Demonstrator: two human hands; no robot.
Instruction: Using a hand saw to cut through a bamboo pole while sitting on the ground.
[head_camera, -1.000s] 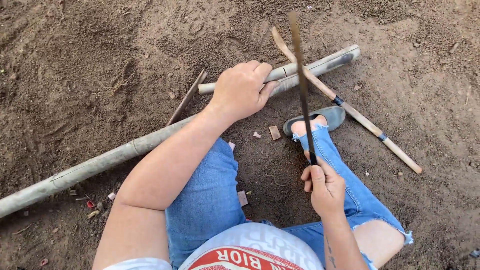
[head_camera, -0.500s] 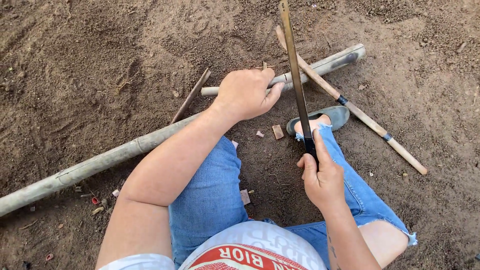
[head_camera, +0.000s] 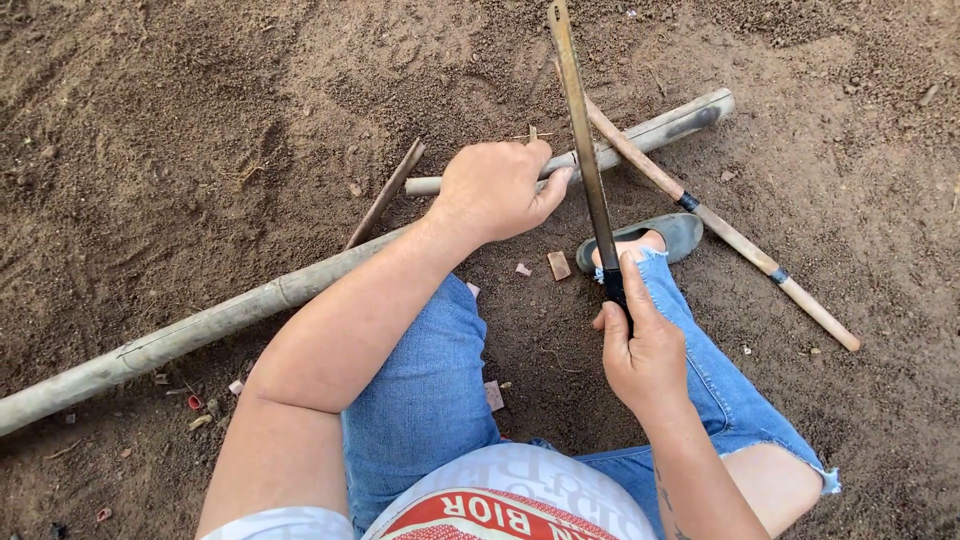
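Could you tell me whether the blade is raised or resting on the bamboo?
Raised: the right hand holds the blade pointing up, beside the left hand gripping the bamboo.

Blade (head_camera: 580, 140): dull, worn metal, brownish and matt, with a black handle (head_camera: 614, 285) gripped in the right hand (head_camera: 645, 355); the left hand (head_camera: 495, 188) rests on a short bamboo piece (head_camera: 660, 128), pale grey, smooth and dry, like the long pole (head_camera: 200, 330) beside it. A thin wooden stick (head_camera: 740, 245), tan and smooth, carries dark bands. Ground (head_camera: 200, 120) is loose, crumbly brown soil, matt and rough; jeans (head_camera: 425, 390) are faded blue denim with frayed hems, shoe (head_camera: 670, 235) matt grey.
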